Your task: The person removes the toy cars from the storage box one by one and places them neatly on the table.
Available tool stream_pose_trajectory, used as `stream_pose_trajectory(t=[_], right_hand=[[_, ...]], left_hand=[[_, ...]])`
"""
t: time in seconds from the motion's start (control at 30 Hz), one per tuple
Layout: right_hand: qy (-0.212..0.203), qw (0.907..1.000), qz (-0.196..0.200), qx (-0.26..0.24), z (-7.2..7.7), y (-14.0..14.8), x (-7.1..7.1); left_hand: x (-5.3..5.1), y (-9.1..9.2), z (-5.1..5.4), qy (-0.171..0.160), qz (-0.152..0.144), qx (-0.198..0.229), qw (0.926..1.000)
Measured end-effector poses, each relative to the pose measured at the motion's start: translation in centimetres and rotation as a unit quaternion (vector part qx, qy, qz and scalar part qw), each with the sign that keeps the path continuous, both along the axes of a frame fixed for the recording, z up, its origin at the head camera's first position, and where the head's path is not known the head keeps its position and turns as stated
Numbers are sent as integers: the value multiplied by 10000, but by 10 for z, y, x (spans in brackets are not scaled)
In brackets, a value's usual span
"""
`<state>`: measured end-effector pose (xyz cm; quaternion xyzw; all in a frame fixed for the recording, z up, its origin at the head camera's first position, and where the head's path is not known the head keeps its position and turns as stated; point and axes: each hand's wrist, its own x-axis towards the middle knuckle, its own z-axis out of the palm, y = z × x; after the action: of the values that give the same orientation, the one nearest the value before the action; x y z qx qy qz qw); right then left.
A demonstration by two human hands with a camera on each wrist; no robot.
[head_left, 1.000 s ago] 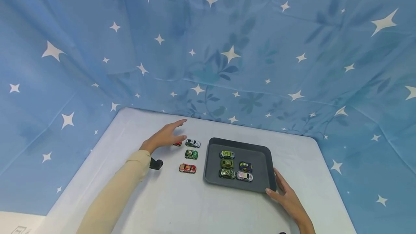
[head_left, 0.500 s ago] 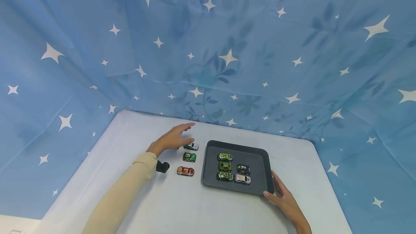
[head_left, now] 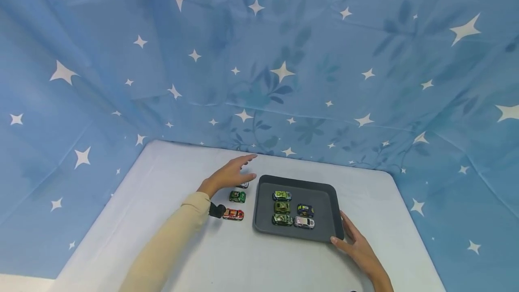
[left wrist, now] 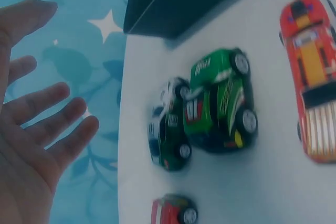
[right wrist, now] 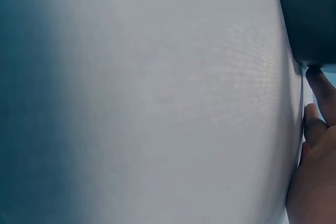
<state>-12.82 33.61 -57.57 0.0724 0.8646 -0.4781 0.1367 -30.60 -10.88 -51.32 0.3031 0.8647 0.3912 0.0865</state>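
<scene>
My left hand point(head_left: 229, 175) hovers over the white toy car point(head_left: 243, 185), fingers spread and nothing held, close to the dark grey tray's point(head_left: 258, 202) left side. In the left wrist view the same hand point(left wrist: 39, 108) has its fingers apart, beside the white-and-green car point(left wrist: 167, 129) and the green car point(left wrist: 220, 103). At the tray's front right corner, my right hand point(head_left: 361, 249) holds the rim between thumb and fingers. Right wrist view: the hand point(right wrist: 317, 145) has a fingertip against the tray point(right wrist: 310, 19).
Several toy cars, including a green camouflage one point(head_left: 282, 219) and a blue one point(head_left: 305, 210), stand in the tray. Left of it are a green car point(head_left: 237, 196) and a red-orange car point(head_left: 233, 214); another red car point(left wrist: 170, 211) shows in the left wrist view. A starry blue curtain point(head_left: 194, 80) hangs behind.
My left hand has moved right, from beside the white car to over it, nearer the tray. My right hand stays at the tray corner, and the cars in the tray keep their places.
</scene>
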Motion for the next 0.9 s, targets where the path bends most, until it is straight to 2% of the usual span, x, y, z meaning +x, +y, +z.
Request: stream_pose_trajectory(t=[0.47,0.73,0.9], right_hand=[[-75,9999,-84,76,6,-2,-6],[-226,9991,-231,283,1,-5,-2],[-167,9990,-200,367,1,-3,-3]], left_hand=[[4,22,6,-47,-60,35,10000],[9,32,-6,-223,-140,103,9996],[7,42,-8,-130,-232,149,9995]])
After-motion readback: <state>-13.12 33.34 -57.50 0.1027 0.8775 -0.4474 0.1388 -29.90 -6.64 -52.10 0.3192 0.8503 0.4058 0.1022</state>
